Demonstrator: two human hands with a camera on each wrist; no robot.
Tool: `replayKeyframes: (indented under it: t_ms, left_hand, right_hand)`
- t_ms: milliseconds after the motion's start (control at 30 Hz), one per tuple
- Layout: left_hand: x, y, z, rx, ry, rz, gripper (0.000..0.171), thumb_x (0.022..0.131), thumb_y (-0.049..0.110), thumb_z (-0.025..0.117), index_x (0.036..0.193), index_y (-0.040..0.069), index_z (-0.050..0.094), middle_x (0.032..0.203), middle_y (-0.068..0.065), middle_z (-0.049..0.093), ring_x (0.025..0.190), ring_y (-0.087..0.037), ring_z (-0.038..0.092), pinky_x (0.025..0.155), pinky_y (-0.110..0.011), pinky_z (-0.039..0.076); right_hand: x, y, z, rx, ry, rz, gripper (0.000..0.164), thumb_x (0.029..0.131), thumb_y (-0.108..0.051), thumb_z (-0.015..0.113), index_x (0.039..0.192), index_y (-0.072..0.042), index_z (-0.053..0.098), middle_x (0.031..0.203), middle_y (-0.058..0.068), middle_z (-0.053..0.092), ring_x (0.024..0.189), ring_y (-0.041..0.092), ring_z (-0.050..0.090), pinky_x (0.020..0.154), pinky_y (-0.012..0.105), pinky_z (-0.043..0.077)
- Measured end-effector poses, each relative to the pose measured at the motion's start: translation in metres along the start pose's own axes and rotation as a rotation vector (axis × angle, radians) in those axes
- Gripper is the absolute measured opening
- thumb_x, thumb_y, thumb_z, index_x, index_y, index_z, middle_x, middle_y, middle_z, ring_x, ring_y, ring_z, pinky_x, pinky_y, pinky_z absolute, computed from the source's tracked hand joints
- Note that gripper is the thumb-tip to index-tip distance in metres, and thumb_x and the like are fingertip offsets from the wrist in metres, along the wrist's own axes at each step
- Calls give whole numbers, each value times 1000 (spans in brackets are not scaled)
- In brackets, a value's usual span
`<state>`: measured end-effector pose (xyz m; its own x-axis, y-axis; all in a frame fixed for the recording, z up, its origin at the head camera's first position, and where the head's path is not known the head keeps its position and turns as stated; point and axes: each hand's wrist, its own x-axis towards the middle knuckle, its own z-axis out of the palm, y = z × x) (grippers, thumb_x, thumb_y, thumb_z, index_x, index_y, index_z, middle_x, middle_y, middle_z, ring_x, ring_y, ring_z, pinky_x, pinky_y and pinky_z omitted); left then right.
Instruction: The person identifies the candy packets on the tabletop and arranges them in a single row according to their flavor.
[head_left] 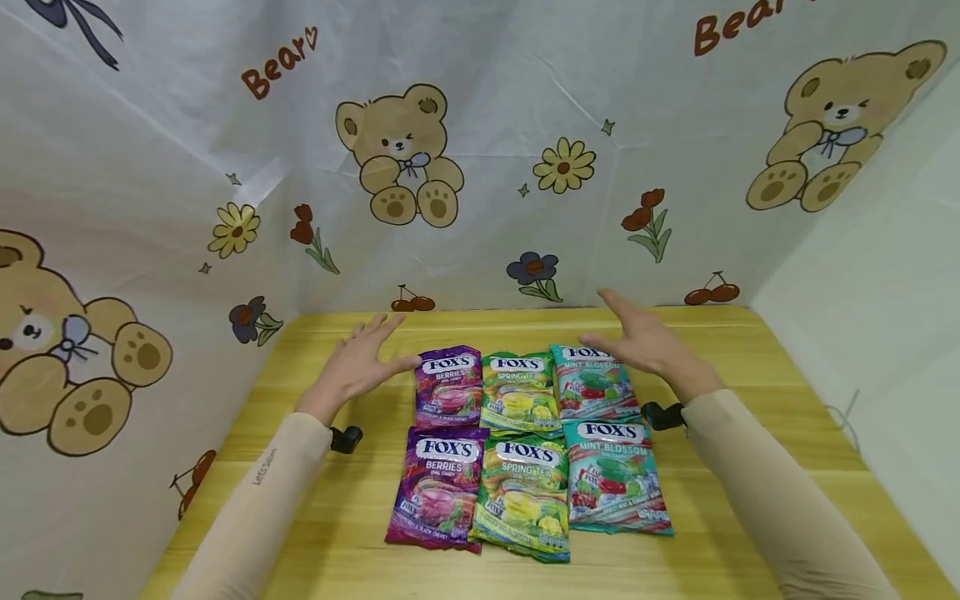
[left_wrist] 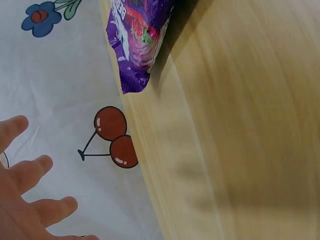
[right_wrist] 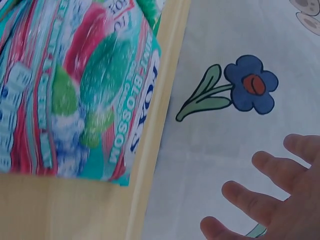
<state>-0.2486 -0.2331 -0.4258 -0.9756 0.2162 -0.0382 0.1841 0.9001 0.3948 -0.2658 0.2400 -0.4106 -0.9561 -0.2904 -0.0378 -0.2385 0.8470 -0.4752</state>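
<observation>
Two rows of candy bags lie flat on the wooden table, labels up. On the left are purple Berries bags, a far one (head_left: 448,392) and a near one (head_left: 437,492). Yellow-green Spring Tea bags fill the middle, one far (head_left: 519,396) and one near (head_left: 522,500). At the right are teal Mint Blossom bags, far (head_left: 596,392) and near (head_left: 617,483). My left hand (head_left: 358,364) hovers beside the far Berries bag, fingers spread, holding nothing. My right hand (head_left: 648,340), also spread and holding nothing, overlaps the top corner of the far Mint Blossom bag in the head view.
A pale cloth (head_left: 480,208) printed with bears, flowers and cherries hangs behind and to the left of the table (head_left: 360,517). The right side has a plain white wall (head_left: 885,333). Dark wrist camera mounts (head_left: 347,439) sit by both cuffs.
</observation>
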Motion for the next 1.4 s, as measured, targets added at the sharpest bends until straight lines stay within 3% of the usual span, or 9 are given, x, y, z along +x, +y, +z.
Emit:
replayKeyframes:
  t_ms: [333,533,767,867,1000,1200,1300,1400]
  left_hand:
    - [2,-2,16,-175,-21,-48,100,86,85,52,165,30,26,166,-11,37,151,-45,34,117,-73,30]
    - [1,-4,28,-285,-49,-83,90,93,72,58,165,26,27,160,-15,45,143,-47,46,112,-69,41]
    - [-2,-9,45,-386,-73,-150,94,91,73,60,164,22,27,157,-17,49,140,-44,50,116,-66,38]
    - [-2,-9,52,-454,-84,-196,91,93,64,65,163,19,28,155,-18,50,125,-39,62,109,-58,49]
    - [-2,-8,60,-590,-80,-234,84,96,49,70,162,15,30,150,-21,51,100,-29,73,89,-42,63]
    - [-3,-5,72,-782,-81,-266,68,102,21,68,158,4,34,137,-27,56,99,-29,73,84,-41,65]
    - [-3,-5,78,-851,-83,-300,62,102,17,67,155,0,38,131,-27,61,95,-26,73,83,-40,65]
    - [-2,-5,83,-859,-74,-338,58,101,18,69,150,-2,44,122,-24,67,85,-20,73,79,-37,65]
  right_hand:
    - [-1,-21,20,153,26,-7,96,95,-72,54,167,-18,19,168,17,30,148,47,37,115,73,34]
    - [0,-30,37,226,65,-26,90,97,-67,57,165,-17,27,161,16,43,141,44,47,111,70,41]
    - [0,-45,56,350,75,-28,86,95,-63,63,162,-16,34,151,14,56,132,38,58,108,60,49]
    - [1,-50,64,413,75,-30,85,95,-61,65,162,-19,35,150,13,58,131,36,59,107,59,50]
    - [4,-56,76,459,73,-39,83,94,-60,66,161,-20,37,147,12,60,129,36,60,104,58,52]
    - [6,-68,89,504,53,-44,79,95,-57,67,159,-18,40,143,13,62,127,37,61,99,53,56]
    - [8,-74,95,570,18,-26,76,96,-55,68,158,-19,42,143,13,61,126,35,62,93,48,61]
    - [9,-81,101,640,-17,-1,76,95,-54,70,158,-21,42,143,12,61,122,33,65,85,43,64]
